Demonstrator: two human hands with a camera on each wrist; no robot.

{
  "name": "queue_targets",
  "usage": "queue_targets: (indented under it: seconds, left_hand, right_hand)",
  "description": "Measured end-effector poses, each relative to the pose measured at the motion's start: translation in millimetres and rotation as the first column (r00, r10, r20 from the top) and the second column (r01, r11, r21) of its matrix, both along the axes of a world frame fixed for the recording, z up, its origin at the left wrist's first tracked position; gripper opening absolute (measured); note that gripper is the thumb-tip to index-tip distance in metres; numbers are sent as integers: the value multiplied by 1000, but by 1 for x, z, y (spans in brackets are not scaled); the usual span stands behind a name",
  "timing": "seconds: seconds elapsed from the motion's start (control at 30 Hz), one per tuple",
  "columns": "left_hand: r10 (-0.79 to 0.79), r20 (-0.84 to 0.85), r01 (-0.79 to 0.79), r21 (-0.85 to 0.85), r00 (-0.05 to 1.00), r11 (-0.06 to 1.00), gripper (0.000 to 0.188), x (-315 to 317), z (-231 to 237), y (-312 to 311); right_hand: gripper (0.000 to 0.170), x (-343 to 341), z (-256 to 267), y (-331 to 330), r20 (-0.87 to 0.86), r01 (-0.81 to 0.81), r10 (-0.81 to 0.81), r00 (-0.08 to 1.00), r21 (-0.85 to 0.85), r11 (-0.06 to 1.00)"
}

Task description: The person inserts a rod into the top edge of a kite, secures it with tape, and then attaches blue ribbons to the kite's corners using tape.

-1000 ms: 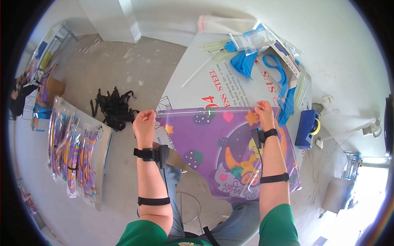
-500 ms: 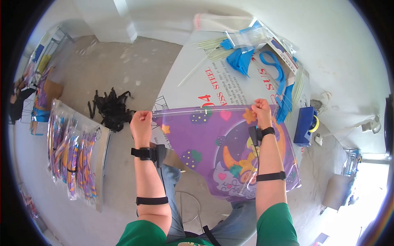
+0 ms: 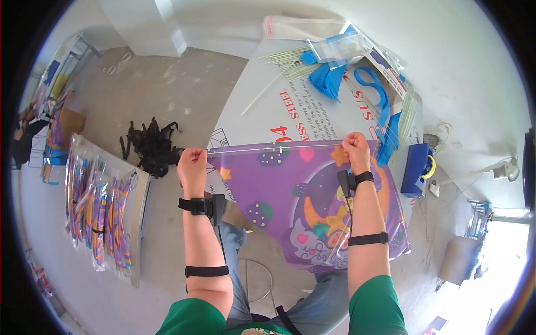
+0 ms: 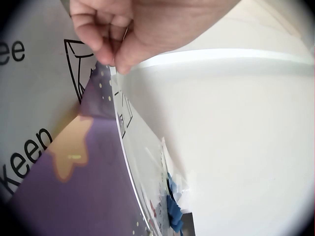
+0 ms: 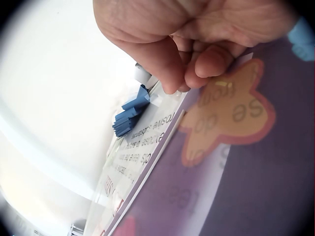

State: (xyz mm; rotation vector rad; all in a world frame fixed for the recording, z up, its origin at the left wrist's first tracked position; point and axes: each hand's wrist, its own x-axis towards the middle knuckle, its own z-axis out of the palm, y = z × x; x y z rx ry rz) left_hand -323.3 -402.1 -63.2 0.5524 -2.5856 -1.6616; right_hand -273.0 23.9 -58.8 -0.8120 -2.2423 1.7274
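Observation:
A purple printed sheet (image 3: 257, 184) with a moon, stars and strawberries spans the space between both hands, its lower part over the lap. A thin white rod (image 3: 245, 149) runs along its top edge. My left hand (image 3: 192, 167) pinches the rod and sheet at the left corner; the left wrist view shows thumb and fingertips closed on that corner (image 4: 106, 91). My right hand (image 3: 357, 152) pinches the same edge near an orange star (image 5: 229, 115), in the right wrist view. Part of the sheet extends right beyond this hand.
The table (image 3: 257, 89) bears blue strips (image 3: 326, 81), thin pale rods (image 3: 290, 64), clear bags and a box (image 3: 388, 72). A blue tape dispenser (image 3: 414, 170) stands at right. Black strips (image 3: 151, 148) lie left, near a side table with wrapped purple-orange bundles (image 3: 100, 218).
Over the last second, both hands and the sheet have shifted slightly left in the head view, along with the table. The hold on the edge looks unchanged.

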Motion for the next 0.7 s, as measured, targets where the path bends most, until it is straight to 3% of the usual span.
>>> queue_targets:
  seconds: [0.7]
  left_hand:
    - [-28,-108,24,-39,994,999,9,2,3,4]
  right_hand:
    - [22,0,-2,-1,-27,-6,6,1000,-2,1000]
